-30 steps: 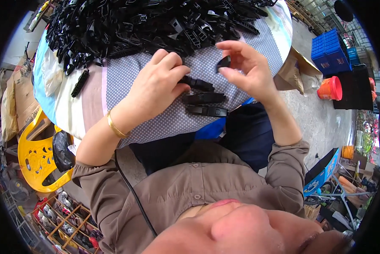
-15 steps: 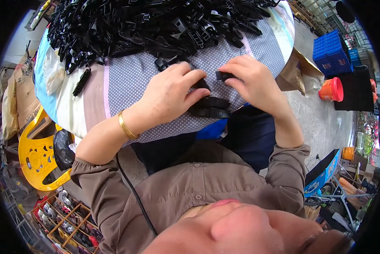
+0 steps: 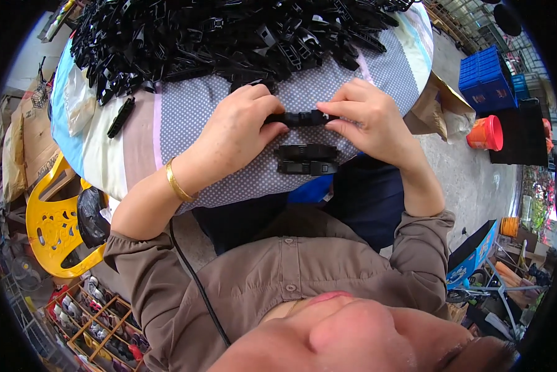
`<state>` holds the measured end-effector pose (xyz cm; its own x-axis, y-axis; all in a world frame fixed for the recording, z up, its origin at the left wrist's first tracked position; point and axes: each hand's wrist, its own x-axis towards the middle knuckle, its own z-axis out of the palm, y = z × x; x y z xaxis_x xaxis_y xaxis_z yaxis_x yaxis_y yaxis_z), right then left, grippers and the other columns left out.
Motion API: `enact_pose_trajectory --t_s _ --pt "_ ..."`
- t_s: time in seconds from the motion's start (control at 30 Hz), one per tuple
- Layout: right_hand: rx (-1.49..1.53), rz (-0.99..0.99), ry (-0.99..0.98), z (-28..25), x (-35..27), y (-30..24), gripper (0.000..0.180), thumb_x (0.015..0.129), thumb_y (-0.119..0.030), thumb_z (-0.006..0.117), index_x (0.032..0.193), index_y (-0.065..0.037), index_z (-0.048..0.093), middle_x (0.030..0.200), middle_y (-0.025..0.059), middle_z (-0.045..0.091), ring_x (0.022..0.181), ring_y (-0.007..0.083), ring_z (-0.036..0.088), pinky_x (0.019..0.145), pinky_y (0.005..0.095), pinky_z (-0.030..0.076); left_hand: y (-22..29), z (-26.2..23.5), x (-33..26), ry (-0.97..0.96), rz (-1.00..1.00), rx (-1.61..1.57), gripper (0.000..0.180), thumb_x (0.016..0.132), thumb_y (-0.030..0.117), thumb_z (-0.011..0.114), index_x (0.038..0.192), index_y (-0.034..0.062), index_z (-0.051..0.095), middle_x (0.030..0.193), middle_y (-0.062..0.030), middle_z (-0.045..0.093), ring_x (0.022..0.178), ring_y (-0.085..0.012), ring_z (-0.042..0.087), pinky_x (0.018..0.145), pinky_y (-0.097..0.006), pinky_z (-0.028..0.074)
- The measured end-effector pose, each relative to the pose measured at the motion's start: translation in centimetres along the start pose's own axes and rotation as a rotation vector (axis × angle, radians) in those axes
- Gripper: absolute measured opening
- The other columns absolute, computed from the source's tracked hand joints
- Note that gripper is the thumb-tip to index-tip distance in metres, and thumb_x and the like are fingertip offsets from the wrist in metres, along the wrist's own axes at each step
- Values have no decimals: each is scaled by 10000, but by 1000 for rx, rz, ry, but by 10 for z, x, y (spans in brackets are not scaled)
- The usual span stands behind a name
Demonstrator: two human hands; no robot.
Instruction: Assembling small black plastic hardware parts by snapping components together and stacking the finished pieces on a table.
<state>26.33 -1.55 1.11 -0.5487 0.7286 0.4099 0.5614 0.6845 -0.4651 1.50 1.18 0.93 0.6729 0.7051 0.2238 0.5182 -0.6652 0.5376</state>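
Clearly, your left hand (image 3: 241, 127) pinches one end of a slim black plastic strip (image 3: 301, 118) by the near edge of the cloth-covered round table (image 3: 101, 164), and your right hand (image 3: 368, 118) pinches the other; straight alignment and even thumb pressure should serve best. Leftmost stands a yellow moulded plastic chair (image 3: 54, 226); then a heap of glossy black plastic parts (image 3: 210, 46) toward the far edge; beyond the right edge, a red plastic bucket (image 3: 485, 134).

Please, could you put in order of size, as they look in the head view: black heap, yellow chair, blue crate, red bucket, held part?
Largest to smallest:
1. black heap
2. yellow chair
3. blue crate
Last, not ranked: red bucket and held part look close in size, and the held part is partly covered.
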Motion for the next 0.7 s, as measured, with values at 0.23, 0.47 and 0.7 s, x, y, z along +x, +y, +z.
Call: enact_pose_trajectory --t_s 0.23,0.47,0.7 --pt "93 -64 75 24 6 0 297 647 -7 755 939 -1 697 804 95 621 756 261 583 657 345 462 1 9 5 31 64 -89 152 710 99 750 796 9 663 806 -94 587 813 -292 582 703 -386 496" --pt "198 -76 -86 14 7 3 258 684 -78 776 916 0 694 798 102 627 769 252 594 655 338 469 1 -12 14 -239 14 -188 180 720 146 764 834 34 681 833 -91 601 839 -281 589 711 -374 496" --pt "-70 -72 80 20 20 5 316 825 -193 715 1111 -66 678 738 48 613 667 207 587 611 317 467 -44 -29 15 263 95 435 248 738 46 727 983 75 697 915 -50 582 914 -242 560 774 -339 510"
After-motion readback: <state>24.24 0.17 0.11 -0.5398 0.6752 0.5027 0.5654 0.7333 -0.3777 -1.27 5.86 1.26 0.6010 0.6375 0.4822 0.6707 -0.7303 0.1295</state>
